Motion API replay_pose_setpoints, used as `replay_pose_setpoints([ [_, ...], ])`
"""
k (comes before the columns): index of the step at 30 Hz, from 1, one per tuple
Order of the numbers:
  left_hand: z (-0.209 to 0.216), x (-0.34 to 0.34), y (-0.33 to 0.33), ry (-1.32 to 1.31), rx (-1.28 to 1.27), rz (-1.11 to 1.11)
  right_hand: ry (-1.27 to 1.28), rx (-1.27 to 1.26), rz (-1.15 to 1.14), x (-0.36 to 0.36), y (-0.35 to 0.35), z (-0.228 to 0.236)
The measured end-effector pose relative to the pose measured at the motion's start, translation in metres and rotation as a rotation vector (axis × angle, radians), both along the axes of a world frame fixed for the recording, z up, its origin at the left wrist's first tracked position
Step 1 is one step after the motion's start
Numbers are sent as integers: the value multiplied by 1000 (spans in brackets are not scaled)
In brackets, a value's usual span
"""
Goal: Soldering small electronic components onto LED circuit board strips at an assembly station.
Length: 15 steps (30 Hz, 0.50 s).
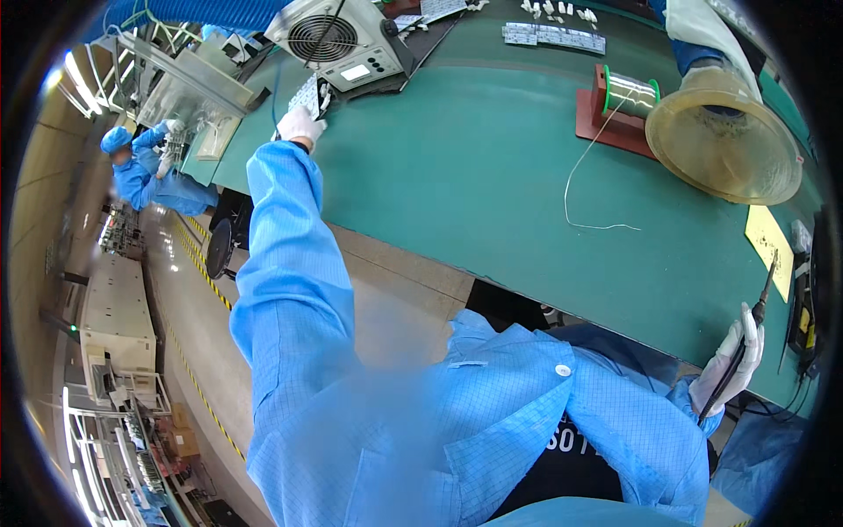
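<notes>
Your left hand (301, 126), stretched out at eleven o'clock, grips a small panel of parts (307, 95) beside the fan unit (338, 39). Your right hand (733, 358), at four o'clock, is closed around the soldering iron (753, 321); keep its tip off the green surface (457, 167).
</notes>
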<state>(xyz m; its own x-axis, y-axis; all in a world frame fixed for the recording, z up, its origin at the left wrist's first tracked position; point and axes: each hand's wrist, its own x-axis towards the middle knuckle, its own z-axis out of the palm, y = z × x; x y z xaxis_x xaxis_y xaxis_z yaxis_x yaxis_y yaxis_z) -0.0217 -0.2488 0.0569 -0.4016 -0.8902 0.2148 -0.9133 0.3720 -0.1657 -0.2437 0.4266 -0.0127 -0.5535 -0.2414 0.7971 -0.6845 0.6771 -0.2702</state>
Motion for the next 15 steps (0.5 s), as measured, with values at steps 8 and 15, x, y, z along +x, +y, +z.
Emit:
replay_pose_setpoints([
  [8,-48,4,-48,280,-61,4,-114,47,-81,-2,3,-1],
  [15,12,79,-110,737,-87,26,-143,-50,-68,5,-4,4],
])
